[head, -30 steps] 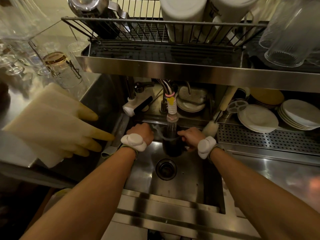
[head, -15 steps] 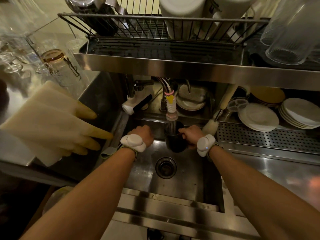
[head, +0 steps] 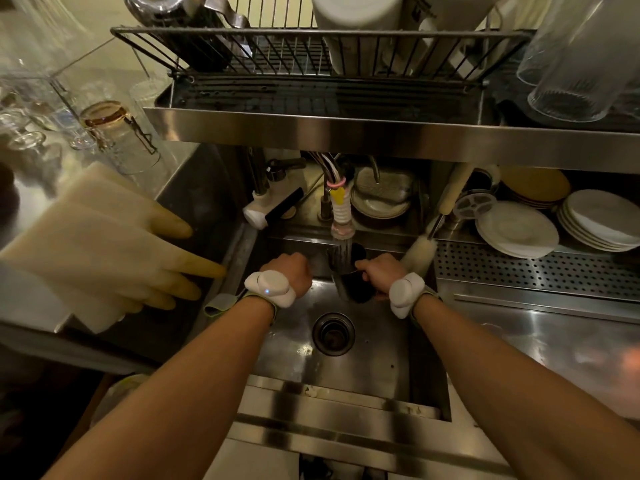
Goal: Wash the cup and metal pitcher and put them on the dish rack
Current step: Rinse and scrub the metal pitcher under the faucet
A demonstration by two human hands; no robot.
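My right hand (head: 379, 271) grips the handle of a dark cup (head: 351, 287) and holds it upright over the sink (head: 377, 355). The cup's mouth sits right under the faucet nozzle (head: 341, 225), and water runs into it. To the cup's left, my left hand (head: 291, 271) is closed in a fist above the sink's back edge, with nothing visible in it. A shiny metal pitcher (head: 173, 10) lies upside down at the left end of the wire dish rack (head: 242, 53) on the shelf above.
White containers (head: 356, 26) and ribbed glasses (head: 581, 64) fill the rack and shelf to the right. Rubber gloves (head: 104, 244) lie on the left counter beside glass jars (head: 110, 133). Stacked plates (head: 519, 233), a bottle brush (head: 420, 251) and a drain (head: 333, 333) are nearby.
The cup has risen a little toward the nozzle and tilted slightly. Both hands stay almost where they were.
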